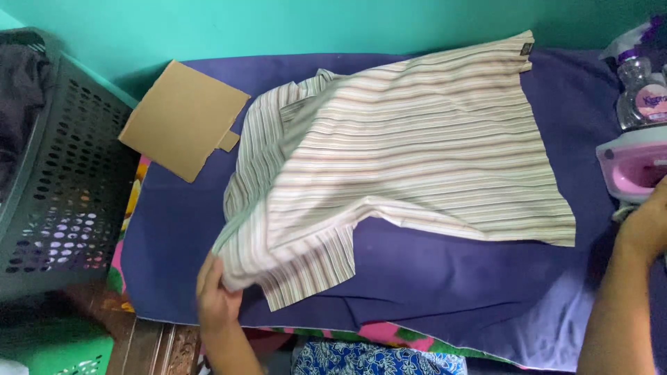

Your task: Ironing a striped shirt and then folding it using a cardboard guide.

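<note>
1. Left hand (217,295): bare, no glove, ring or watch in view.
2. Left forearm: bare, no sleeve down to the frame's lower edge.
3. Right hand (645,226): bare, partly cut off at the frame's right edge.
4. Right forearm: bare, sleeveless, wrist unadorned.

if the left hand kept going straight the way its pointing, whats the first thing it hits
The left hand points up and away, already gripping the striped shirt at its sleeve edge. Going straight on, it would likely push further into that shirt's folded cloth first; depth is unclear.
</note>
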